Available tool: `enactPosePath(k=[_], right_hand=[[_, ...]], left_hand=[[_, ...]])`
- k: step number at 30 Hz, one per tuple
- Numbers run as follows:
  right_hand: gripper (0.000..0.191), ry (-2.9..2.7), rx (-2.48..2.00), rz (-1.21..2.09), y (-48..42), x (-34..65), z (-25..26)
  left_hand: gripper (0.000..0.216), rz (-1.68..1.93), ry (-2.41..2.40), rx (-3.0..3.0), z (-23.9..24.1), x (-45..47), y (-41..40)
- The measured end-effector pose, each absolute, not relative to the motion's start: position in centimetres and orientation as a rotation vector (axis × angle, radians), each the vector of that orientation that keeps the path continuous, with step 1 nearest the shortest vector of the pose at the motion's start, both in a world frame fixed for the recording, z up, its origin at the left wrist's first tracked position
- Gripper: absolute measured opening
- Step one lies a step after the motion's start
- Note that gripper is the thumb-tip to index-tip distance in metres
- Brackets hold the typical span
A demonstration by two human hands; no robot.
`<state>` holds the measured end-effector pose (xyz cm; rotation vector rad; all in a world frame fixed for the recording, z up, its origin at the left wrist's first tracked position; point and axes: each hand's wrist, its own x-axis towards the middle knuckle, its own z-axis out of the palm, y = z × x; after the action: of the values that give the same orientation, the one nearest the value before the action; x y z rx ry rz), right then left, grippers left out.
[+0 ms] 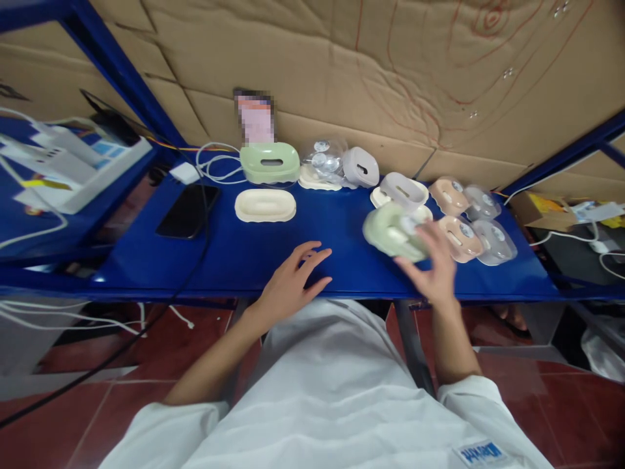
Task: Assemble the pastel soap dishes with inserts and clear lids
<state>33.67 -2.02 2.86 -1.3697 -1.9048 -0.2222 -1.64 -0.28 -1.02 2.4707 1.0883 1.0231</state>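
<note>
My right hand (434, 264) grips the right side of a pale green oval soap dish (385, 231), thumb at the front and fingers behind. Both are smeared by motion, and the dish seems tilted. A pale object shows on its top, too blurred to name. Over the front of the blue table, my left hand (299, 277) holds nothing, its fingers apart. Farther back and left of it lies a cream oval tray (265, 206). Behind that tray stands another green dish (269, 170) with a slot in its middle.
Clear lids (322, 156) and a grey dish (360, 167) stand at the back. Another grey dish (403, 190) sits on cream parts. Lidded peach dishes (459, 244) and grey dishes (495, 247) are at right. A black phone (188, 212), charger (184, 172) and cable lie left.
</note>
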Motion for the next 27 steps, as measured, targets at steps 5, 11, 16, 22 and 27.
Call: enactPosePath(k=[5, 11, 16, 22, 27], right_hand=[[0.111, -1.199, -1.721, -0.860, -1.8, 52.0, 4.3], [0.089, -0.926, -2.065, -0.735, -3.3, 63.5, 0.7], [0.092, -1.188, -2.095, -0.592, -4.5, 64.4, -2.2], [0.105, -1.095, -1.891, -0.808, -2.4, 60.5, 0.6], [0.070, -1.878, -1.818, -0.434, 2.4, 45.9, 5.0]], left_hand=[[0.039, 0.923, 1.096, 2.578, -1.2, -1.5, -0.2], [0.030, 0.912, 1.113, 2.637, -1.5, -1.1, -0.1], [0.027, 0.875, 1.134, 2.664, -1.5, -0.9, 0.0], [0.024, 0.783, 1.060, 2.693, -0.6, -1.0, 0.8], [0.025, 0.607, 0.901, 2.837, 2.0, 0.0, 5.0]])
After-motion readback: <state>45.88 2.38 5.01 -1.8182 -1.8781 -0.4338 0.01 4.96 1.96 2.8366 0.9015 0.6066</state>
